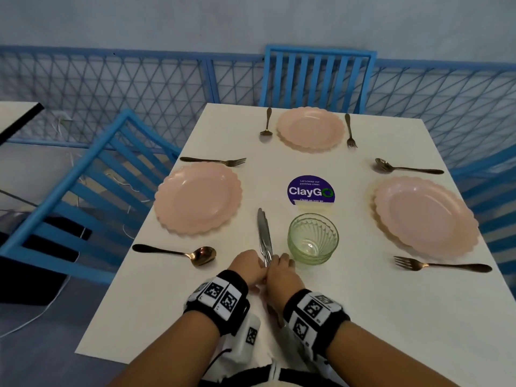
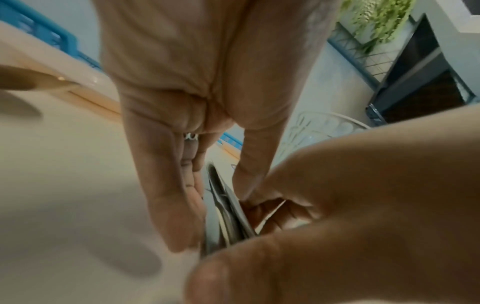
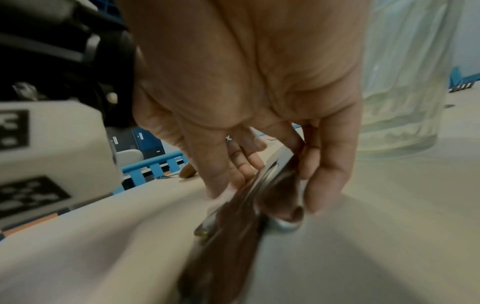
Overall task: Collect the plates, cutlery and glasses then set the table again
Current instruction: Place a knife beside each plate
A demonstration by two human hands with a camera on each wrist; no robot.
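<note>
The knives [image 1: 264, 236] lie bunched at the near middle of the white table [image 1: 363, 317], blades pointing away. The left hand [image 1: 247, 268] and right hand [image 1: 282, 270] both pinch their handles. A green glass [image 1: 312, 238] stands just beside them on the right, between pink plates [image 1: 196, 198].

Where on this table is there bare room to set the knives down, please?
Bare tabletop lies near the front right corner, below the near fork, and at front left below the near spoon. It is crowded between the knives, green glass and sticker.
</note>
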